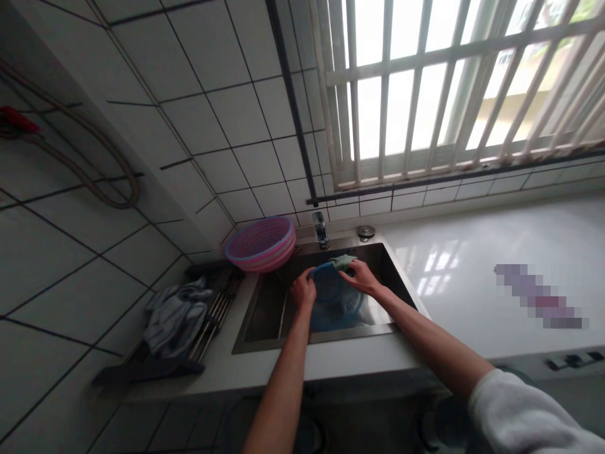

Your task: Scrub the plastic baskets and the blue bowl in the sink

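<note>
A blue plastic basket (336, 304) is held over the steel sink (265, 315). My left hand (303, 291) grips its left rim. At the basket's upper rim my right hand (363, 276) presses a green cloth (342, 261) against it. The faucet (320, 229) stands just behind the basket.
A pink basket (261, 243) sits at the sink's back left corner. A dish rack (208, 315) on the left holds a grey-blue cloth (176, 315). White counter (472, 277) stretches to the right under a barred window (449, 88). Tiled walls close in on the left.
</note>
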Demonstrator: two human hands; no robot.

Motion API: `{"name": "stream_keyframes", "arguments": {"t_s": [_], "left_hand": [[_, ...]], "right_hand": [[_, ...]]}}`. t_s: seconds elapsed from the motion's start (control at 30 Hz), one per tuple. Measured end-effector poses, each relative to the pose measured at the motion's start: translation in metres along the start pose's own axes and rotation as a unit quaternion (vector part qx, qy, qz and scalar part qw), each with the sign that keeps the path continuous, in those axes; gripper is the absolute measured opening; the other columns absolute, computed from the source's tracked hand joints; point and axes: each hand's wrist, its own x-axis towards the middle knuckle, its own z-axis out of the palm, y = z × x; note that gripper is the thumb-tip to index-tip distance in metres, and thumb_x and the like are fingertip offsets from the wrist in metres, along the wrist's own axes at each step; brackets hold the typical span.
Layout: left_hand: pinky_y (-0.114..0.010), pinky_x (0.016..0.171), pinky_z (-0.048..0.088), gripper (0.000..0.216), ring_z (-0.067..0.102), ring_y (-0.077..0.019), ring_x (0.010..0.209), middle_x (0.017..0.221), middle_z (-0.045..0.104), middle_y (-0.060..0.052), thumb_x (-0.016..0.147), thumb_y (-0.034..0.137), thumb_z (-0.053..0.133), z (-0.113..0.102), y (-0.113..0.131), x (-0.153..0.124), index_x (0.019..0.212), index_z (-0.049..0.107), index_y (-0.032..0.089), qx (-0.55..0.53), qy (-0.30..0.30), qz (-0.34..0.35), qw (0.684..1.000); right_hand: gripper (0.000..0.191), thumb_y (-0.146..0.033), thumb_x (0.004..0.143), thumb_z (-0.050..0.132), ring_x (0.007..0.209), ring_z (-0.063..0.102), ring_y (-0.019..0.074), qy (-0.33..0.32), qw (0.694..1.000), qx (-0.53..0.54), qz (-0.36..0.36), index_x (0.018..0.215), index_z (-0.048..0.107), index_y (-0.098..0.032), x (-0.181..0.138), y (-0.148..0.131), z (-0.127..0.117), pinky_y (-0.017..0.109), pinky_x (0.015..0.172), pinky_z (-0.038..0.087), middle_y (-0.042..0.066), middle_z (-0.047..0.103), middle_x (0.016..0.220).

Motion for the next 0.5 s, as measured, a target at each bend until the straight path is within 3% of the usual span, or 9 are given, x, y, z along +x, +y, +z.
{"name": "stream_keyframes", "arguments": {"t_s": [0.1,0.27,0.37,0.5], "left_hand": [[-0.037,0.1,0.052,0.035,0.071,-0.0277,0.118,0.128,0.077,-0.005,0.1,0.026,0.057,0.001,0.0,0.001,0.13,0.073,0.035,0.005,-0.009,0.011,1.0],[-0.033,0.098,0.053,0.035,0.071,-0.025,0.118,0.126,0.077,-0.002,0.1,0.026,0.057,0.01,0.002,0.0,0.129,0.074,0.037,0.01,-0.056,0.071,0.996],[-0.031,0.1,0.052,0.038,0.07,-0.0233,0.12,0.127,0.077,-0.001,0.098,0.021,0.058,0.012,0.003,-0.001,0.129,0.074,0.036,0.012,-0.08,0.099,0.992],[-0.031,0.098,0.053,0.037,0.072,-0.0223,0.115,0.122,0.079,0.0,0.098,0.023,0.059,0.008,0.0,0.001,0.129,0.074,0.038,0.014,-0.073,0.099,0.992]], "right_hand": [[0.012,-0.031,0.092,0.072,0.093,0.071,0.0231,-0.014,0.998,-0.065,-0.001,0.093,0.077,-0.02,-0.001,0.002,-0.006,0.035,0.089,0.055,0.01,0.076,0.099],[0.026,-0.039,0.1,0.066,0.097,0.068,0.0238,-0.094,0.979,-0.171,-0.057,0.089,0.075,-0.017,-0.003,-0.016,0.003,0.034,0.091,0.054,0.012,0.073,0.097],[0.034,-0.037,0.107,0.054,0.093,0.068,0.0218,-0.123,0.973,-0.184,-0.065,0.091,0.077,-0.017,-0.003,-0.027,0.01,0.033,0.091,0.053,0.011,0.073,0.093],[0.024,-0.029,0.104,0.059,0.085,0.068,0.0186,-0.123,0.977,-0.166,-0.042,0.095,0.079,-0.019,0.0,-0.018,-0.001,0.029,0.082,0.052,0.008,0.073,0.093]]}}
